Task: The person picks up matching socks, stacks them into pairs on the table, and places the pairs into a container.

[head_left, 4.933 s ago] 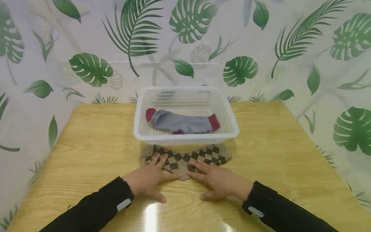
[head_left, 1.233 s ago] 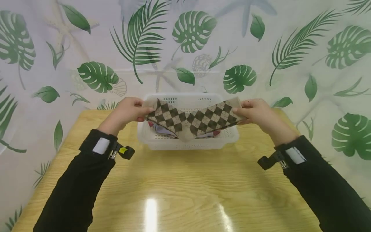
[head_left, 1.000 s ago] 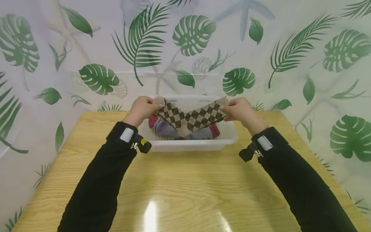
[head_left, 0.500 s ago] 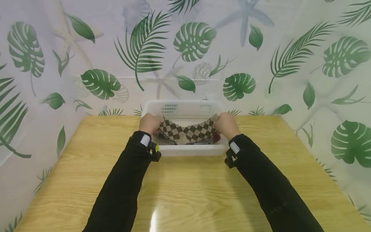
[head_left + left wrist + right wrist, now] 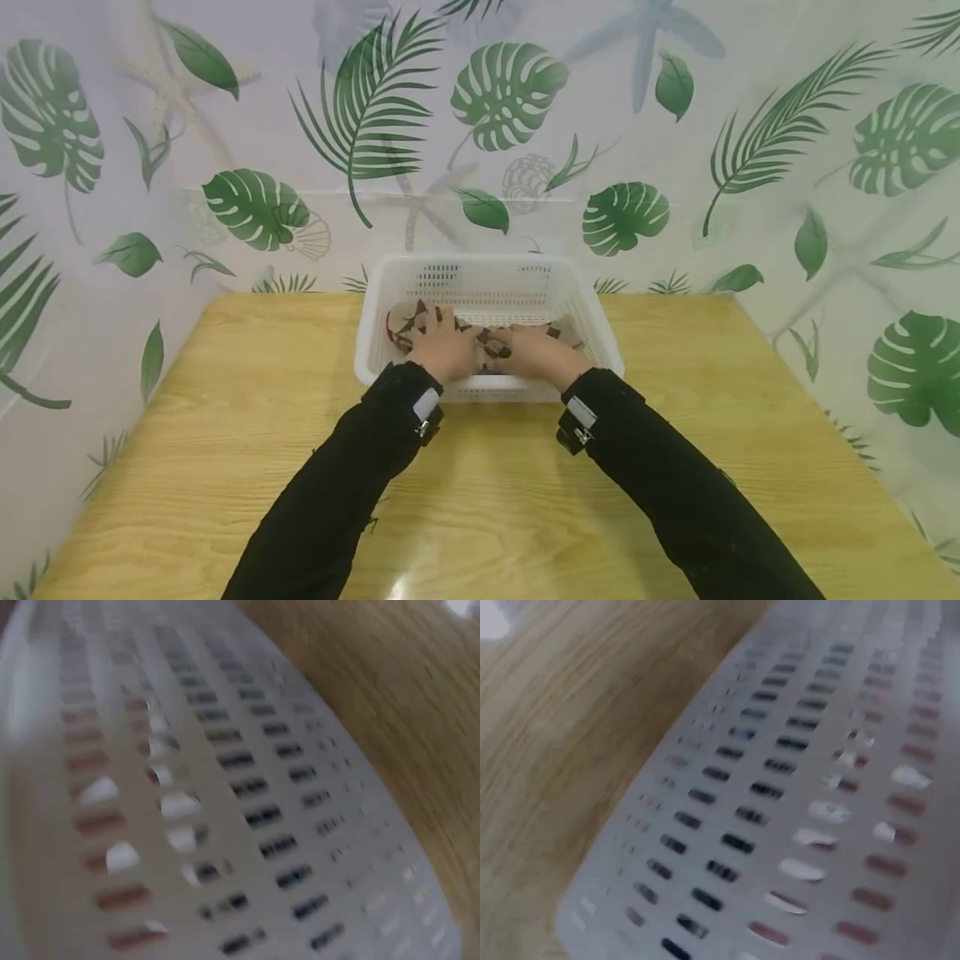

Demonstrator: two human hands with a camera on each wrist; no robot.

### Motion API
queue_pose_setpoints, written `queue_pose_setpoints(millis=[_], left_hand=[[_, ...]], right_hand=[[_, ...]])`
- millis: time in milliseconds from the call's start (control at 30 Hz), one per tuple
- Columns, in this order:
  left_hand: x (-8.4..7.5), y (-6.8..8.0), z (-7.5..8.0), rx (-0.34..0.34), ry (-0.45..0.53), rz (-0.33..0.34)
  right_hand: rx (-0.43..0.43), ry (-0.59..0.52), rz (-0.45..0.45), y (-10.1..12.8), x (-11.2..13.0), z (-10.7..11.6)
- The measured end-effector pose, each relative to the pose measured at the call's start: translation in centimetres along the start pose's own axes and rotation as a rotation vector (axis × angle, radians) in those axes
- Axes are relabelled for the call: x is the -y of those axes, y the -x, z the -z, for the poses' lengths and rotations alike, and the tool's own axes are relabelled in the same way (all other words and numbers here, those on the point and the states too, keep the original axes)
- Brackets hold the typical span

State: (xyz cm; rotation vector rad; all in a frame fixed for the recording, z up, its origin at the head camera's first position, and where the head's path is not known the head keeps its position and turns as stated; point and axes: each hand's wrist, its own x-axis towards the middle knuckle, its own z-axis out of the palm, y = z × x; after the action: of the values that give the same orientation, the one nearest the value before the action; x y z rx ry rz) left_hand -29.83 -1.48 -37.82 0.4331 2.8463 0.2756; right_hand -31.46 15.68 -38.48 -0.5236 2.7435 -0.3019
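Now both hands (image 5: 491,352) — palms down — press into basket (image 5: 596,321).

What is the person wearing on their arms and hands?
Both arms are in long black sleeves down to the wrists. Each cuff has a small white patch, and a little black clip-like gadget hangs under each wrist. The left hand and the right hand are bare, with no gloves. No rings or watch can be seen.
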Motion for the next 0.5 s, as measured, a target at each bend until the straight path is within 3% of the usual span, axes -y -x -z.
queue_pose_setpoints(millis=[133, 233, 500], left_hand=[[1.0, -0.9, -0.3, 0.249, 0.038, 0.009], [1.6, -1.0, -0.4, 0.344, 0.067, 0.049], [1.4, 0.2, 0.0, 0.369, 0.141, 0.100]], right_hand=[[0.165, -0.078, 0.000, -0.6, -0.8, -0.5], [0.251, -0.079, 0.000, -0.7, -1.3, -0.8], [0.335, -0.059, -0.037, -0.9, -1.4, -0.8]])
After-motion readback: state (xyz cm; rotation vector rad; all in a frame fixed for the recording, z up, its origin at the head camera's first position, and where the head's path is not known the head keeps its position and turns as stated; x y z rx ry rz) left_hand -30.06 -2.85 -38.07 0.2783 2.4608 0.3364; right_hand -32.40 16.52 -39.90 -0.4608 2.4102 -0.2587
